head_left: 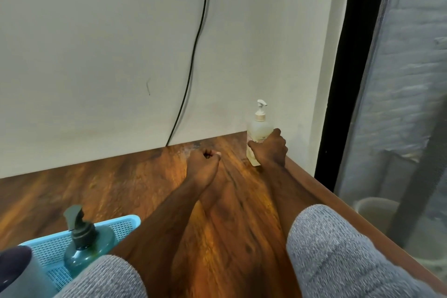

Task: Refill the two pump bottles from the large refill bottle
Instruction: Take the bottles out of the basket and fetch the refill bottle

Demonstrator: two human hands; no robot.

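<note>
Wooden worktop (121,191): your right hand (272,150) is gripping the white pump bottle (257,133) standing at the far right corner by the wall. Your left hand (203,162) is resting curled into a fist, holding nothing. Teal pump bottle (84,247) is sitting in the blue basket (125,224), near left.

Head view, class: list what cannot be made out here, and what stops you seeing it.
- White pump bottle: label text too small and blurred; right hand covers its lower side.
- Teal pump bottle in the blue basket: base hidden by a sleeve.
- Grey container: cut off by the left edge.
- Left hand: fist motion-blurred.
</note>
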